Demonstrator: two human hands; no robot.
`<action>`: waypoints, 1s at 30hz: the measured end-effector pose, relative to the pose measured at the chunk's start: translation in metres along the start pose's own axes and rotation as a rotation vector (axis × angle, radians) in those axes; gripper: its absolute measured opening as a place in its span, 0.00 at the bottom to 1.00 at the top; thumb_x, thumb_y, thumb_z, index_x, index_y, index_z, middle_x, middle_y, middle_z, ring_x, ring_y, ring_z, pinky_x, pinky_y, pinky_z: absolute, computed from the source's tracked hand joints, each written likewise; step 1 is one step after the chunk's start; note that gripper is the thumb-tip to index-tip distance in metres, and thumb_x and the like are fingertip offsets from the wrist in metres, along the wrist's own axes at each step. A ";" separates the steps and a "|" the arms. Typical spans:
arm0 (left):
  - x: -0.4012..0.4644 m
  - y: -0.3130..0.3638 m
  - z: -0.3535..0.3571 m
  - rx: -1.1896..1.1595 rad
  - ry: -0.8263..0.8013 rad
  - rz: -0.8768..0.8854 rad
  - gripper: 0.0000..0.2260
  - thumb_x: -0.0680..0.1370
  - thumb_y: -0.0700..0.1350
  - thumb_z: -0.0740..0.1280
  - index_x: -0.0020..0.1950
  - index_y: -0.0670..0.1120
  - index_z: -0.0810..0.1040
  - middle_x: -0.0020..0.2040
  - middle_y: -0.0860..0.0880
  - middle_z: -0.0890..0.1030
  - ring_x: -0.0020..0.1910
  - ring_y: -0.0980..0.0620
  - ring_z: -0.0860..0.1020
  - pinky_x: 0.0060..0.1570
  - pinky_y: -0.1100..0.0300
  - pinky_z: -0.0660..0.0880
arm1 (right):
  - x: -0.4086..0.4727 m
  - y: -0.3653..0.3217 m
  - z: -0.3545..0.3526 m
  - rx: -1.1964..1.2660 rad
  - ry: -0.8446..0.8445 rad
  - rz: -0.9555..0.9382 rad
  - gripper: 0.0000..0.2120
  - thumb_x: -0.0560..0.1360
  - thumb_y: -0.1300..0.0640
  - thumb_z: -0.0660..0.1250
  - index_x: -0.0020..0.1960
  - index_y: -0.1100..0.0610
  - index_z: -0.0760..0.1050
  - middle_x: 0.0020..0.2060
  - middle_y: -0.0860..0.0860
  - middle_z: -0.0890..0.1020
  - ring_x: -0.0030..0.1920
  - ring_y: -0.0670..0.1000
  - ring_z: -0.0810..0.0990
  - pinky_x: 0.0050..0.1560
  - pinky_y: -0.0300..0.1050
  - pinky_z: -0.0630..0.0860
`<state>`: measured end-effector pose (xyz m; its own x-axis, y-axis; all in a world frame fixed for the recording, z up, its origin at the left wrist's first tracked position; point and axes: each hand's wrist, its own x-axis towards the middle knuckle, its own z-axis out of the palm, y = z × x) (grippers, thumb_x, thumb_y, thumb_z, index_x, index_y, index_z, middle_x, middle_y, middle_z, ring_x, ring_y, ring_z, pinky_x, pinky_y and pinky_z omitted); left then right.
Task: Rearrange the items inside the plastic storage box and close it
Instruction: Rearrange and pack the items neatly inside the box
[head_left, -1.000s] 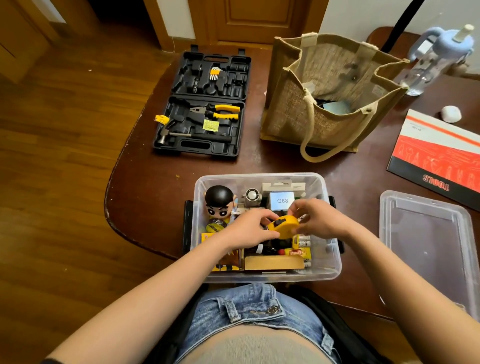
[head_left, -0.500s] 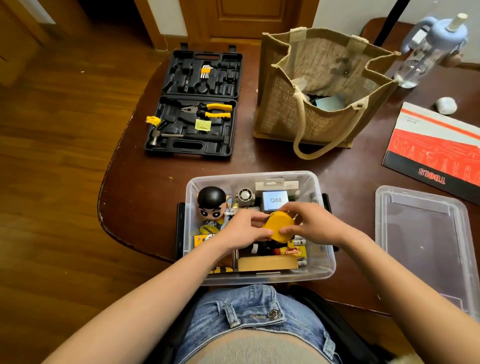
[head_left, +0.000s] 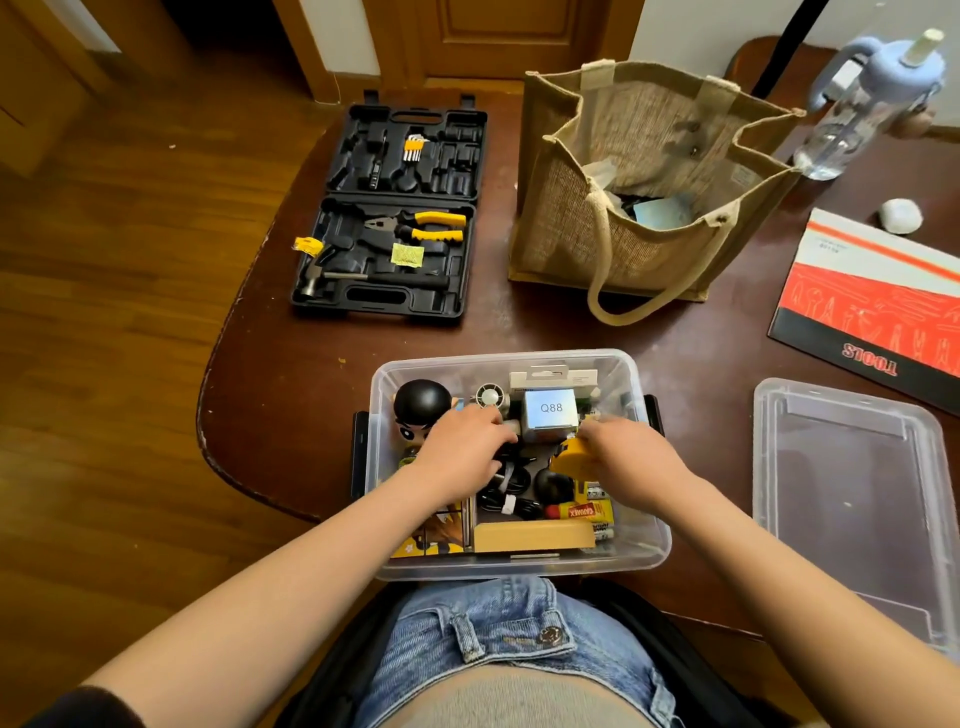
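Table (head_left: 291, 395) of dark wood carries everything, its rounded left edge over wooden floor. Toward the far edge stand a jute bag (head_left: 649, 208), open-mouthed, and left of it an open black tool case (head_left: 395, 208) with yellow-handled pliers (head_left: 426, 226) and a hammer (head_left: 363, 278) in its near half. At the right edge lies a red-and-black box marked TOOLS (head_left: 878, 301); nearer, the clear lid (head_left: 852, 499) rests flat, apart from the plastic storage box (head_left: 644, 535), which sits uncovered at the near edge, in front of the person. Inside it stand a black-haired figurine (head_left: 421, 402) at the far left corner, a silver cube marked Q88 (head_left: 550, 413), black cables (head_left: 511, 488) and a tan block (head_left: 535, 535) along the near wall. Both hands are down in the box, apart. The left hand (head_left: 467, 452) lies curled over the items beside the cube; whether it grips anything I cannot tell. The right hand (head_left: 631, 460) holds a yellow tape measure (head_left: 569, 460).
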<state>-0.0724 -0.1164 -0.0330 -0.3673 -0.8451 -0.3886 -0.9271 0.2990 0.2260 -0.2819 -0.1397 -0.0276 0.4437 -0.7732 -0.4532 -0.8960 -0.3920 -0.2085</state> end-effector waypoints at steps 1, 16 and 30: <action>0.003 0.001 0.001 0.028 0.001 -0.007 0.18 0.76 0.46 0.66 0.66 0.51 0.73 0.62 0.48 0.73 0.62 0.46 0.71 0.58 0.52 0.69 | 0.001 -0.001 0.002 0.007 -0.002 0.005 0.10 0.74 0.61 0.64 0.55 0.54 0.73 0.50 0.52 0.79 0.49 0.55 0.78 0.41 0.45 0.71; 0.004 -0.005 0.011 0.020 0.046 -0.004 0.17 0.78 0.38 0.62 0.65 0.51 0.74 0.58 0.48 0.73 0.58 0.46 0.71 0.47 0.54 0.70 | 0.013 -0.021 0.037 0.010 0.169 0.033 0.08 0.77 0.60 0.60 0.55 0.56 0.73 0.50 0.52 0.78 0.47 0.54 0.80 0.37 0.44 0.71; -0.009 0.008 0.001 0.114 -0.129 0.163 0.11 0.79 0.40 0.58 0.53 0.45 0.80 0.50 0.46 0.79 0.51 0.44 0.77 0.49 0.50 0.75 | 0.021 -0.023 0.060 -0.037 0.162 0.053 0.12 0.75 0.63 0.64 0.57 0.57 0.69 0.53 0.52 0.77 0.51 0.54 0.78 0.39 0.45 0.72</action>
<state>-0.0763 -0.1055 -0.0288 -0.5122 -0.7203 -0.4678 -0.8547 0.4810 0.1953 -0.2527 -0.1172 -0.0843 0.3954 -0.8623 -0.3163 -0.9183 -0.3644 -0.1545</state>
